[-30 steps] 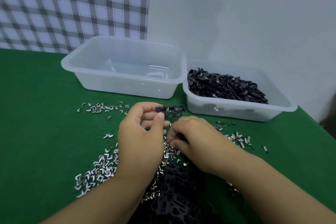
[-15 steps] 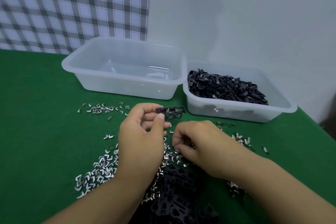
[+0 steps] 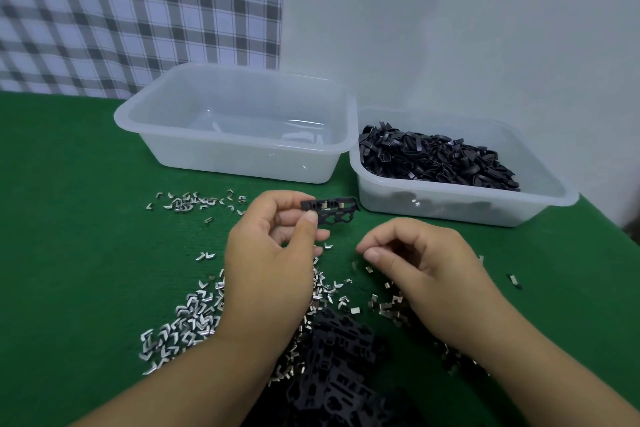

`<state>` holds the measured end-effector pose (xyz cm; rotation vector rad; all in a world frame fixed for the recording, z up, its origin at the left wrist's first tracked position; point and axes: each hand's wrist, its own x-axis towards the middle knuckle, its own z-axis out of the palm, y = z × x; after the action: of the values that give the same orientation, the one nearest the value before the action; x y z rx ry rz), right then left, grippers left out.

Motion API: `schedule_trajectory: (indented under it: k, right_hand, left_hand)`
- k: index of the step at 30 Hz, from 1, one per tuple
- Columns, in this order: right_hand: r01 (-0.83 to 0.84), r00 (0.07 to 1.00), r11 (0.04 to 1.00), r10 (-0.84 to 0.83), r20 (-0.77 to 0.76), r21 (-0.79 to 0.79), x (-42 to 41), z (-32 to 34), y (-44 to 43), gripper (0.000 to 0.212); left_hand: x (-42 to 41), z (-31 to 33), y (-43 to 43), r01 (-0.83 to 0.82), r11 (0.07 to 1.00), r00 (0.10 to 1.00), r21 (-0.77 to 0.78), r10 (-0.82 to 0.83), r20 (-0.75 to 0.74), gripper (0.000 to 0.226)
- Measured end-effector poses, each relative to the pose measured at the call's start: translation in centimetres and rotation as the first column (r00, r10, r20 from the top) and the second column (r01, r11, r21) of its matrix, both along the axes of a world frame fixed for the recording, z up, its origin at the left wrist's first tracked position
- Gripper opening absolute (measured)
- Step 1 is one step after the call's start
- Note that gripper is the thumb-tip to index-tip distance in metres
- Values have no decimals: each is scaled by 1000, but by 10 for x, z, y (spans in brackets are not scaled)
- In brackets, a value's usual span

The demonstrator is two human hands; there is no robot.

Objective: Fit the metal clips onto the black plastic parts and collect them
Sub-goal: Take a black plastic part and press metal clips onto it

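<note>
Our left hand [image 3: 270, 263] pinches one black plastic part [image 3: 330, 211] between the thumb and the fingers, lifted above the green surface [image 3: 69, 253], near the front of a clear tub [image 3: 450, 208]. Our right hand [image 3: 422, 267] is low over the loose metal clips [image 3: 183, 322], its fingers curled. Whether it holds a clip, we cannot tell. A pile of black parts [image 3: 332, 357] lies between our arms.
</note>
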<state>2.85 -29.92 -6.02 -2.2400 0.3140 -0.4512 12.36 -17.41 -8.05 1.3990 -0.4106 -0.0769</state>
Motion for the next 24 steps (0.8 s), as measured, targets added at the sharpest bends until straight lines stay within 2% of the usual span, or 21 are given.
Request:
schedule_trajectory:
  k: [5, 8, 13, 17, 24]
  right_hand:
    - [25, 999, 998, -23, 49, -53, -3, -1, -1, 18]
    - [63, 997, 985, -54, 64, -160, -3, -1, -4, 20]
    - [-6, 996, 932, -25, -82, -362, 5, 1, -4, 15]
    - [-67, 993, 877, 12, -119, -476, 13, 3, 1, 10]
    - [-135, 968, 766, -33, -248, -628, 25, 4, 4, 18]
  left_hand:
    - [-2, 1, 1, 16, 1000, 1000, 0, -16, -3, 22]
    - [-2, 1, 1, 17, 1000, 1000, 3, -17, -2, 21]
    - [-3, 2, 1, 12, 1000, 1000, -5, -12, -10, 20]
    - [-2, 2, 1, 3, 1000, 1000, -2, -3, -12, 21]
    - [-1, 3, 1, 8, 1000, 999, -12, -8, -37, 22]
